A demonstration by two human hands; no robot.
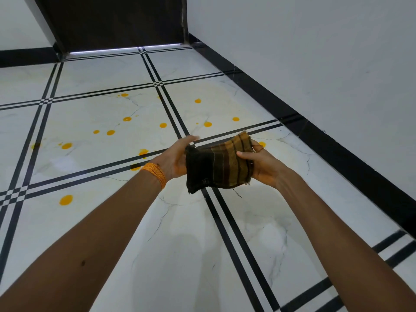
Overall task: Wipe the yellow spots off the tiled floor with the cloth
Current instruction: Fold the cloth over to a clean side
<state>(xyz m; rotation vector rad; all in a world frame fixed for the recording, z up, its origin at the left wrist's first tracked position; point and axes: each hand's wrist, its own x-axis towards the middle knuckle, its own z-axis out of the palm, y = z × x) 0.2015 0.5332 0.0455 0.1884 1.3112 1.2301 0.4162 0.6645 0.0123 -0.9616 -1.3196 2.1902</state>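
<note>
Wiping looks not yet begun: yellow spots point(66, 200) dot the floor point(180, 255) from the left tiles across to the right, all round and unsmeared, so the whole job seems left. The left hand point(175, 158), orange threads point(155, 174) at its wrist, lies with fingers nearly straight and palm against the dark end of the cloth point(219, 167). The folded, striped cloth is held in the air above the floor, between both hands. The right hand point(258, 163) pinches its other end, thumb in front, fingers behind. No container is in view.
</note>
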